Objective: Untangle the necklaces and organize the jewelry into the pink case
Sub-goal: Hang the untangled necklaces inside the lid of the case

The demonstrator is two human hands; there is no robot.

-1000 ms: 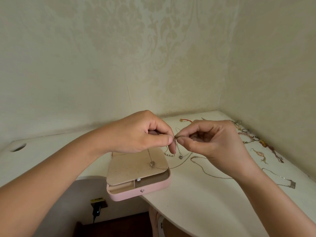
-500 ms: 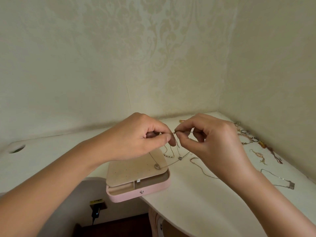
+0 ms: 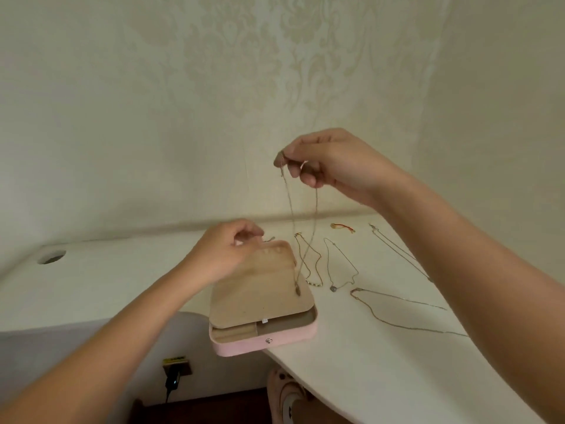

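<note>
My right hand [image 3: 330, 165] is raised above the desk and pinches the top of a thin gold necklace [image 3: 305, 240], which hangs down in a long loop. Its small pendant dangles just over the beige tray of the pink case [image 3: 266, 341]. The case sits at the desk's front edge, its tray slid back so the front compartments show. My left hand [image 3: 226, 255] is low at the back left corner of the case, fingers curled; whether it holds anything I cannot tell. Several other necklaces [image 3: 339, 264] lie spread on the white desk to the right of the case.
A long silver chain [image 3: 397, 313] lies near the front right. A small red and gold piece [image 3: 342, 227] sits by the wall. The desk [image 3: 382, 368] curves away at the front, with a cable hole [image 3: 51, 257] at far left. Walls close in behind and right.
My hands were together, both pinching the chain's ends over the case. Now the right hand has lifted the necklace high and the left hand has dropped to the case's back corner.
</note>
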